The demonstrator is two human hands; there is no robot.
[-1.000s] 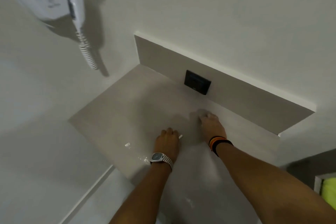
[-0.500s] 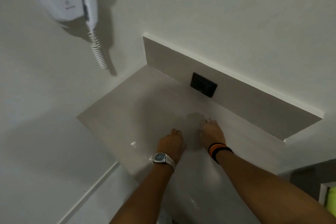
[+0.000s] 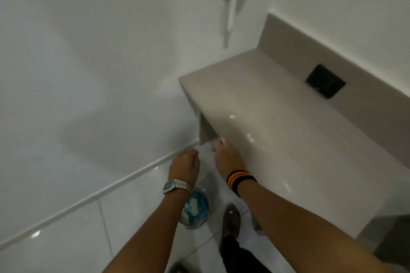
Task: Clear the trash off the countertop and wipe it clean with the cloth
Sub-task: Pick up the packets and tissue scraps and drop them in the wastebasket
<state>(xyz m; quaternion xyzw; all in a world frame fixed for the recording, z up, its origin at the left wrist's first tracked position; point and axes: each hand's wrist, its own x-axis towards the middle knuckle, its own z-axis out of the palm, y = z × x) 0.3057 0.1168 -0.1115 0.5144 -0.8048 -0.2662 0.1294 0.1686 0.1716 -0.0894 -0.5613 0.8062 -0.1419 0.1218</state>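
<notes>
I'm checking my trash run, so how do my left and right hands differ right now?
The left hand wears a silver watch; the right hand wears striped wristbands. The left hangs over the floor above the bin; the right sits at the countertop edge. Both are curled, knuckles up.

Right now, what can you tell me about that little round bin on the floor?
The bin is small and round with a pale, shiny rim, perhaps metal or plastic. It stands upright on the white floor tiles, below the left hand and partly hidden by that wrist. Inside lies crumpled blue and white stuff, too blurred to name. A shoe stands close beside it, apparently not touching.
</notes>
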